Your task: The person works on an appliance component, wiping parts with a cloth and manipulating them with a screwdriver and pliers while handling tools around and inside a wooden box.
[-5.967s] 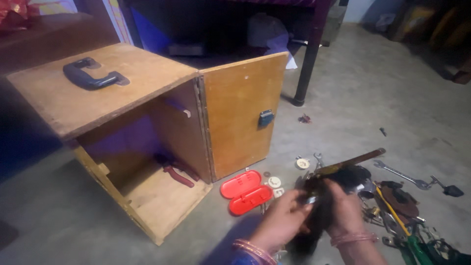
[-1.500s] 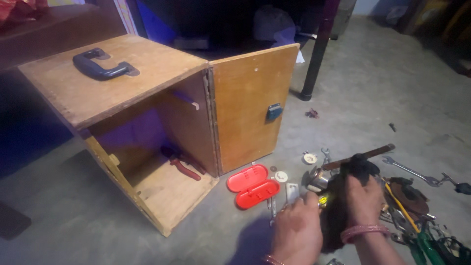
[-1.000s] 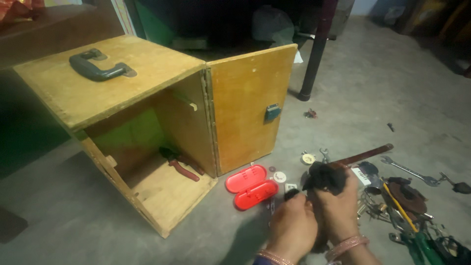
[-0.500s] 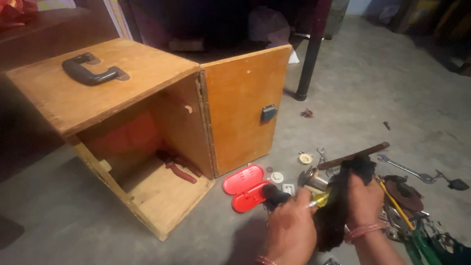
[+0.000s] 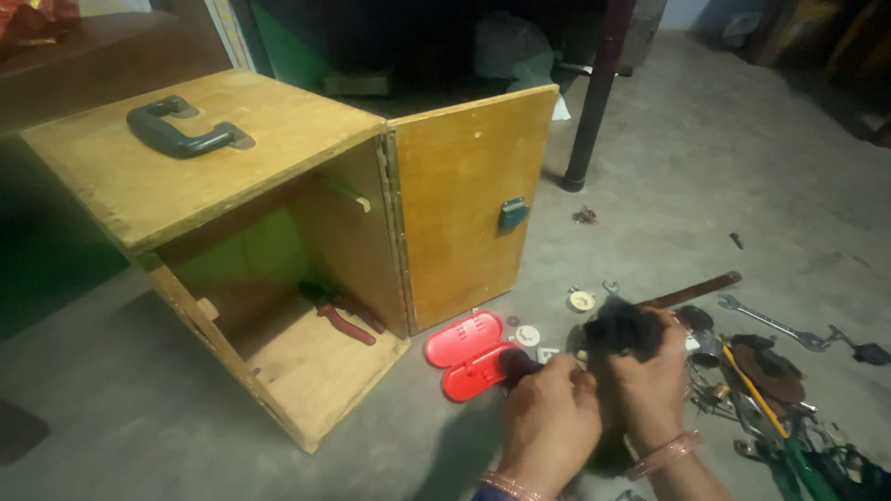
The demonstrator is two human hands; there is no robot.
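Observation:
My right hand [image 5: 652, 382] grips a black cloth [image 5: 617, 325] low on the floor, right of centre. My left hand [image 5: 548, 422] is pressed against it and closed around a dark-handled tool [image 5: 516, 365] whose end sticks out to the left. The cloth covers the rest of the tool. Both hands hover just right of an open red plastic case [image 5: 467, 353] lying flat on the concrete.
A wooden box [image 5: 232, 176] with a dark carry handle [image 5: 181, 130] stands open at the left, its door [image 5: 464, 204] swung out, with red-handled pliers [image 5: 345, 320] inside. Wrenches [image 5: 770, 321], a long brown bar [image 5: 694, 289] and several tools lie right. A dark table leg [image 5: 594, 102] stands behind.
My hands have drawn closer together and the cloth now bunches over the tool. The yellow part seen between them half a second ago is hidden.

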